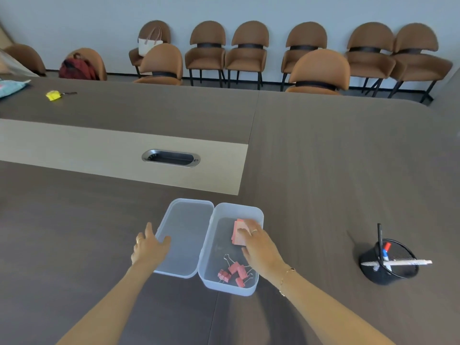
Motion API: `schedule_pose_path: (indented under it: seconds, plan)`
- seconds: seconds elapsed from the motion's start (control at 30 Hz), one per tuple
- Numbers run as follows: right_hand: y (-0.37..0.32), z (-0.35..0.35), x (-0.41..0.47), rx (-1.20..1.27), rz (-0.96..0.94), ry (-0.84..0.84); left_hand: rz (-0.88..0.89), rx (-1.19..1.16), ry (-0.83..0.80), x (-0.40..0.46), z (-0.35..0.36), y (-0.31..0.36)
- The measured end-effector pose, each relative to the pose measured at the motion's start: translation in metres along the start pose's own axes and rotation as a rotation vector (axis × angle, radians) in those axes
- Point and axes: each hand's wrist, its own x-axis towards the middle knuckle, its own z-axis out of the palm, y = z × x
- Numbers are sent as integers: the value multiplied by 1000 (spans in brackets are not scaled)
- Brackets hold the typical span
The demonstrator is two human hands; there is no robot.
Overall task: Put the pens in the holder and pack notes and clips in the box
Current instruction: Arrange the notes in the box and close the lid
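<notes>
A translucent plastic box (258, 212) stands on the dark table in front of me, its lid (185, 235) lying flat beside it on the left. Inside the box my right hand (258, 247) grips a pink pad of notes (237, 235) at the far end. Several pink binder clips (232, 272) lie at the box's near end. My left hand (149, 247) rests on the lid's left edge with fingers spread. At the right, a black mesh pen holder (388, 267) contains several pens (408, 262).
A cable grommet (171, 158) sits in the table's pale centre strip. A yellow item with keys (54, 95) and a light blue packet (11, 87) lie at the far left. Brown chairs (319, 70) line the far side and wall.
</notes>
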Motion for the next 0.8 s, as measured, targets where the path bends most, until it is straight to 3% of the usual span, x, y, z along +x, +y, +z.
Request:
schedule_pose_path:
  seconds: [0.13,0.27,0.37,0.47,0.53,0.63,0.8]
  plan:
    - [13,-1,-9,238,370,14,-221,-245,-44,11,-7,-3]
    - [15,-1,-16,572,623,-136,-185,-161,-175,10,-10,-5]
    - [12,8,-15,827,676,-203,-180,-168,-55,0,-13,-4]
    - [20,22,-10,950,697,-185,-303,-389,30,1,-26,-8]
    - [20,16,-11,1057,746,-185,-374,-779,-33,8,-36,-9]
    - [17,3,-16,1199,791,-182,-286,-993,-268,1,-54,4]
    - [10,-15,-25,1352,779,-158,19,-770,-503,-20,-49,38]
